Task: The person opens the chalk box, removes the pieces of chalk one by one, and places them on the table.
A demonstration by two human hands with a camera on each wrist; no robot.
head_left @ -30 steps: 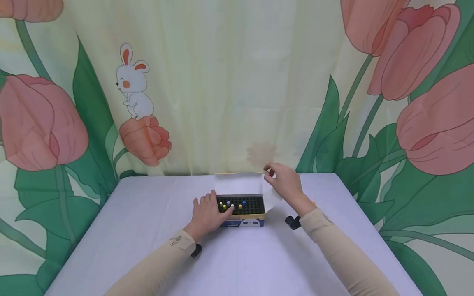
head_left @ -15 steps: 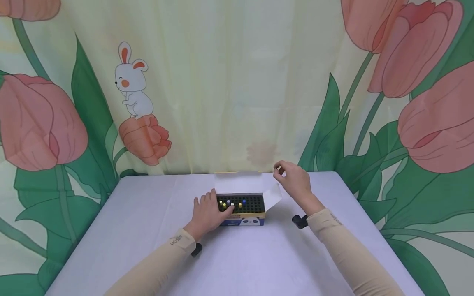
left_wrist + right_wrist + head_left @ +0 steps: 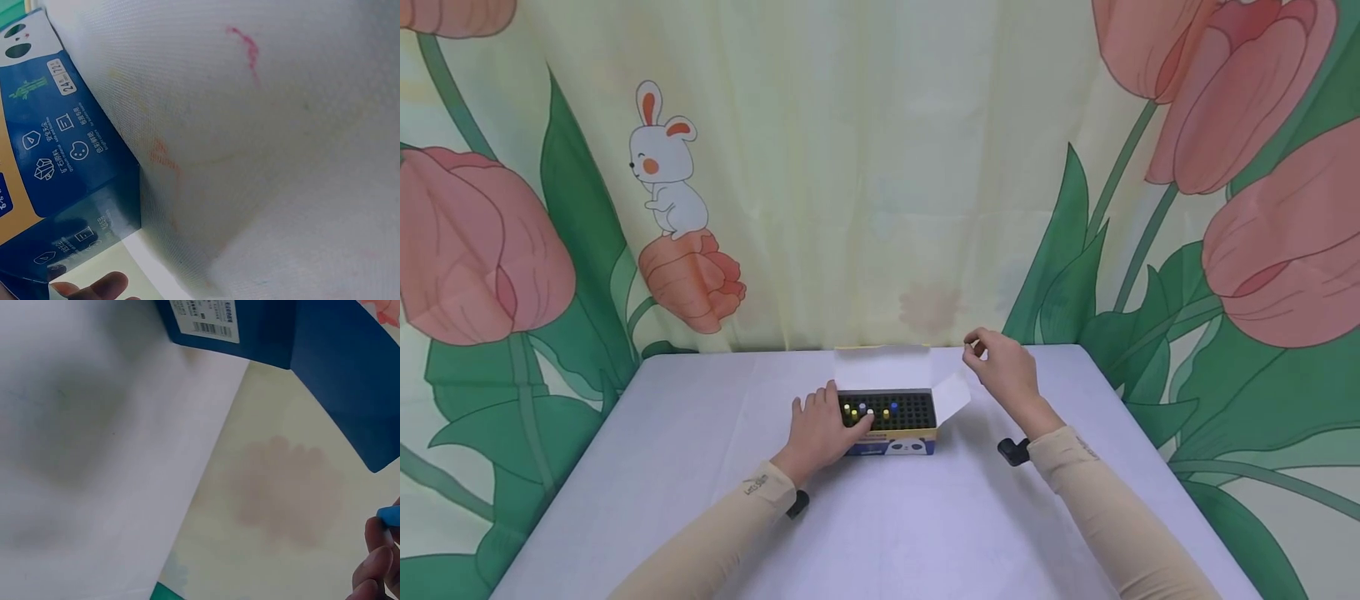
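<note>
A small blue and yellow box [image 3: 891, 440] stands open at the middle of the white table [image 3: 700, 467], its white lid [image 3: 883, 367] tipped back and a side flap [image 3: 952, 397] hanging out to the right. Its black grid [image 3: 906, 411] holds several coloured pegs [image 3: 863, 411]. My left hand [image 3: 838, 417] lies flat on the box's left end, and one fingertip [image 3: 94, 287] shows beside the blue box wall [image 3: 62, 156]. Right of the lid and above the table, my right hand [image 3: 973, 343] pinches a small blue piece [image 3: 389, 516] in its fingertips [image 3: 375, 562].
A curtain [image 3: 880, 167] printed with tulips and a rabbit hangs right behind the table's far edge. Black wrist cameras [image 3: 1013, 451] sit under both forearms. The table's left and right edges slope outward toward me.
My right hand has drawn away from the lid's right corner, moving right and slightly up. The left hand and the box have stayed put.
</note>
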